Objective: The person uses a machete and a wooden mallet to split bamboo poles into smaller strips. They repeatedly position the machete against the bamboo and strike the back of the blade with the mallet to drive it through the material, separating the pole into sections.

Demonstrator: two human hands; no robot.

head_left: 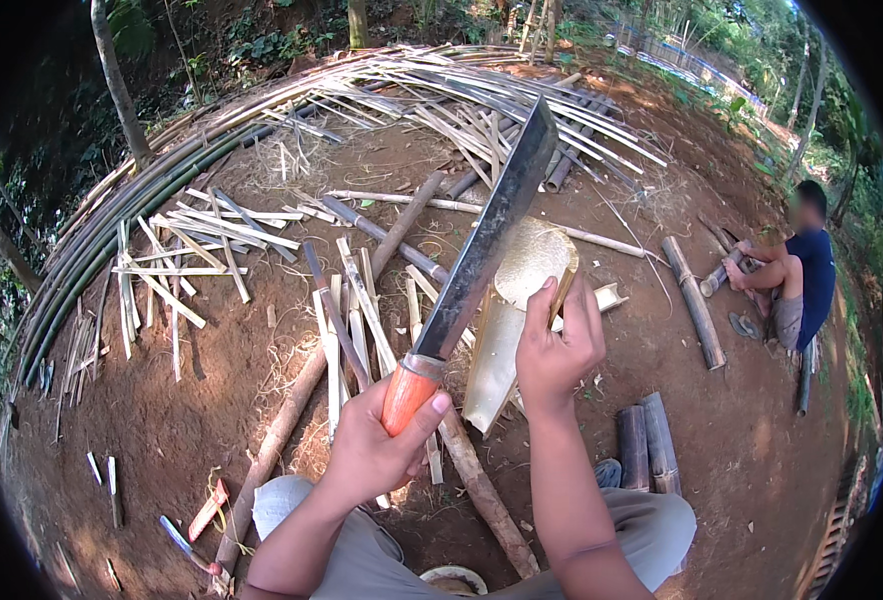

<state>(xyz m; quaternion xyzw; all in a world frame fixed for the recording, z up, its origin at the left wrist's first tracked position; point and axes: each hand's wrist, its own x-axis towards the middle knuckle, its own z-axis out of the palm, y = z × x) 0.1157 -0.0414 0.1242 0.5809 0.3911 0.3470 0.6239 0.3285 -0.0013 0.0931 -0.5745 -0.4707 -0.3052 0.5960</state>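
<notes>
My left hand [384,447] is wrapped round the orange wooden handle of a machete [489,232]. Its long dark blade slants up and to the right, edge and tip clear of my fingers. Just right of the blade, my right hand [562,345] has its fingers closed at the edge of a split bamboo piece [494,365]. That piece is pale and hollow inside, with a cross wall [534,262] near its upper end. The blade hides part of its left side. Several pale bamboo strips [354,325] lean and lie behind my left hand.
Bamboo logs [280,450] lie crossed on the soil before my knees. Two dark bamboo sections [650,448] are by my right knee. A knife [184,540] and an orange sheath [209,510] lie at left. A person [807,265] sits at right. Strips [412,85] are heaped behind.
</notes>
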